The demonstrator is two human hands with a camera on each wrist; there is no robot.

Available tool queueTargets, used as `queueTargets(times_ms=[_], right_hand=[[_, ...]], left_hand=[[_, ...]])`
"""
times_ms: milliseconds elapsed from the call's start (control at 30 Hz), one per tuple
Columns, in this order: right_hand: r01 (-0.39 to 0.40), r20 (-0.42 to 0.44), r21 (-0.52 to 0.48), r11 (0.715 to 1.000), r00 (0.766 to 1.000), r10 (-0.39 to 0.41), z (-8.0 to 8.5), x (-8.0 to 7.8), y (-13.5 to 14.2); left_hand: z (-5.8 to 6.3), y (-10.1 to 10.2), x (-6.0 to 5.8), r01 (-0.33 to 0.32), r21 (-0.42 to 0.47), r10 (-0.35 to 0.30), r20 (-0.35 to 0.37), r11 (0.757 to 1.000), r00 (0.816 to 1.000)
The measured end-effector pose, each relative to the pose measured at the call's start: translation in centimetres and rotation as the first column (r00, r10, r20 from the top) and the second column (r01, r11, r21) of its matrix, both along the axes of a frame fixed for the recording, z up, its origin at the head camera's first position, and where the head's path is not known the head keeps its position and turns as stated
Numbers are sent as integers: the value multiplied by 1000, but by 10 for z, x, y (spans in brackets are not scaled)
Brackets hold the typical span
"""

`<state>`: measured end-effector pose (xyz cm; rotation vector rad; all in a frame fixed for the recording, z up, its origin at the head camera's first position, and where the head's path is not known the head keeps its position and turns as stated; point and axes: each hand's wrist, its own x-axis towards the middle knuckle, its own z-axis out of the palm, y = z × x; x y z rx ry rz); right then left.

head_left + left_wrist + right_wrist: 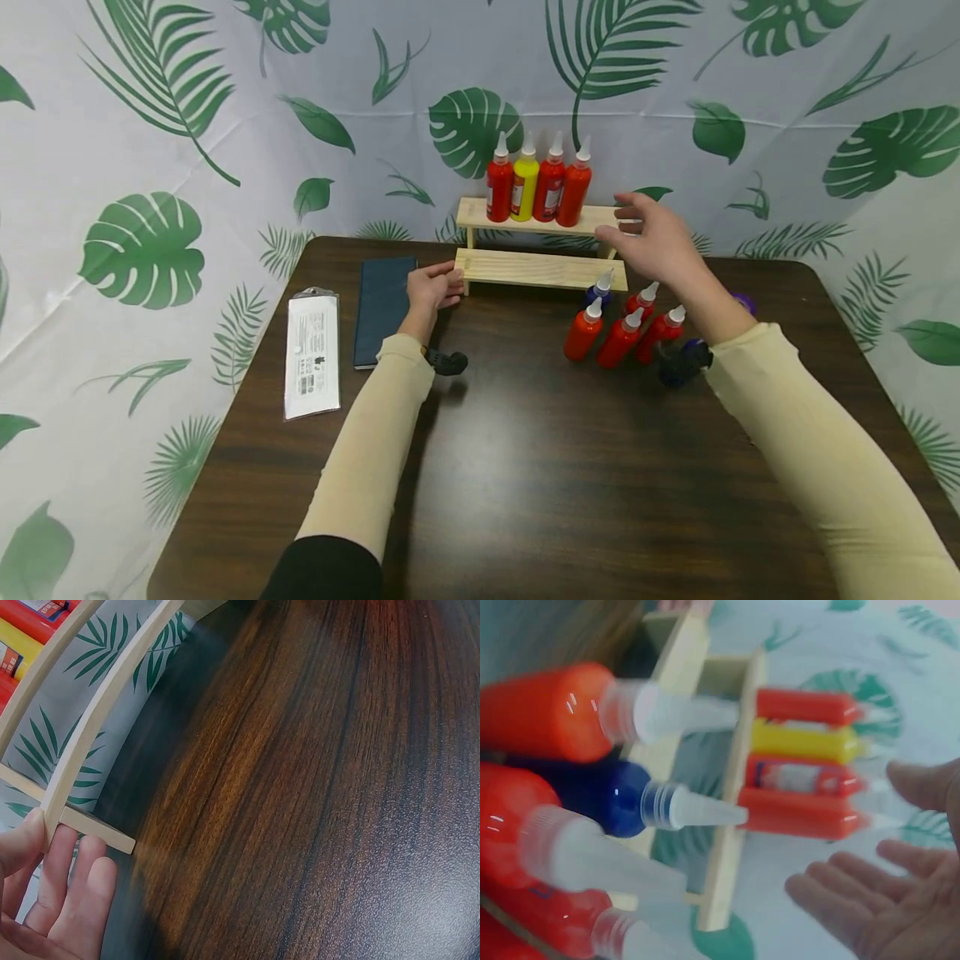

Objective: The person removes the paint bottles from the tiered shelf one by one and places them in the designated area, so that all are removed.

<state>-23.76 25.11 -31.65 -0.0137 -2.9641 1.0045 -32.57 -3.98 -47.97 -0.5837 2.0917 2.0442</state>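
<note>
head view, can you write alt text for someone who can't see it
A person's left hand pinches the lower left end of a two-tier wooden rack, while the right hand, holding nothing, hovers near its right end. Three reddish bottles and one yellow bottle stand on the upper tier; red bottles and a blue bottle stand on the dark table in front.

Beyond the left fingers hangs a white backdrop printed with green leaves; below them spreads a dark wood-grain table with a pale sheen.

You can make out no words on the white packet, left, or the labels of the far bottles.
</note>
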Motion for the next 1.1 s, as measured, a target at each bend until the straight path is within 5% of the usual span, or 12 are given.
queueTargets(times_ms=[167, 367, 800, 1100], right_hand=[[4, 48, -5, 1000, 999, -3, -6, -51, -8], [87, 26, -65, 994, 996, -85, -15, -81, -20], [231, -40, -176, 957, 970, -241, -30, -92, -33], [225, -66, -151, 963, 969, -237, -30, -83, -32]], left_hand=[[2, 1, -1, 0, -2, 0, -1, 1000, 1000], [-2, 0, -1, 4, 2, -4, -2, 1000, 1000], [-4, -1, -3, -1, 1, 1, -16, 1000, 1000], [-1, -2, -1, -1, 6, 1, -4, 1000, 1000]])
